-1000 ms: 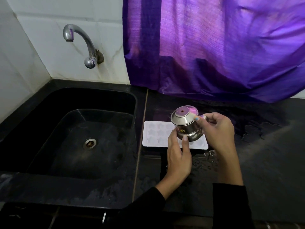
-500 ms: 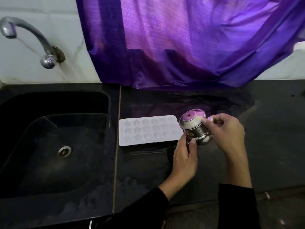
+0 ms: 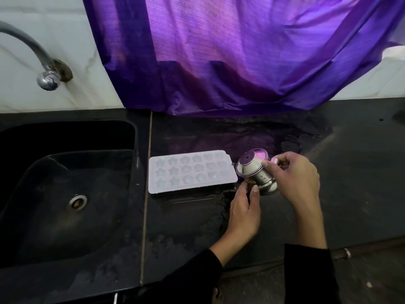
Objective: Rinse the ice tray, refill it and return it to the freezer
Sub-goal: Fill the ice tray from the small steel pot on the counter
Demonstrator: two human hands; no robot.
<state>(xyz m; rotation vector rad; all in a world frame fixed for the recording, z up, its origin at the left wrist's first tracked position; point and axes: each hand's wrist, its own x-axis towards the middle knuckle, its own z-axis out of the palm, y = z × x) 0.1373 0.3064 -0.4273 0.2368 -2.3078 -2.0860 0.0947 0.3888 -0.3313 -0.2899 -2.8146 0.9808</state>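
A white ice tray [image 3: 190, 171] with star and flower moulds lies flat on the dark counter, just right of the sink. A small steel cup [image 3: 255, 171] is tilted with its mouth toward the tray's right end. My right hand [image 3: 295, 175] grips the cup from the right. My left hand [image 3: 244, 212] props the cup from below with its fingertips. Whether water is running out of the cup I cannot tell.
A black sink [image 3: 65, 194] with a metal drain [image 3: 77, 201] fills the left. A steel tap [image 3: 47, 79] juts from the white tiled wall above it. A purple curtain [image 3: 241, 53] hangs down to the wet black counter [image 3: 350, 172].
The cup has moved from over the tray's right part to its right end, with both hands still on it. The view has shifted right, so the sink sits further left.
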